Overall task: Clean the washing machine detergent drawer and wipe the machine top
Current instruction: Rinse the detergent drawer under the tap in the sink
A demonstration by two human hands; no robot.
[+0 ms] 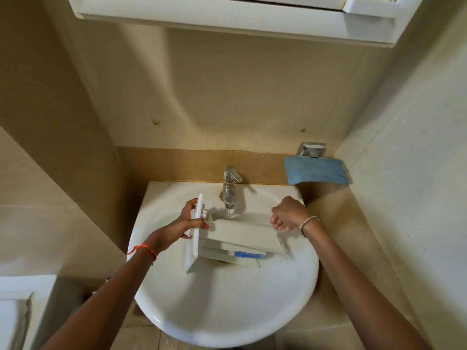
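The white detergent drawer (242,234) lies on its side in the white sink (222,299), under the chrome tap (229,185), from which a thin stream of water falls onto it. A blue insert (249,255) shows in its lower compartment. My left hand (188,223) grips the drawer's front panel at its left end. My right hand (288,213) is curled at the drawer's right end, fingers bent downward; I cannot tell whether it grips the drawer. A blue cloth (316,170) hangs from a chrome holder at the back right.
A white wall cabinet (240,18) hangs overhead. Beige tiled walls close in on both sides of the sink. A white surface (22,311) shows at the lower left. The chrome holder (312,149) is fixed to the wall in the right corner.
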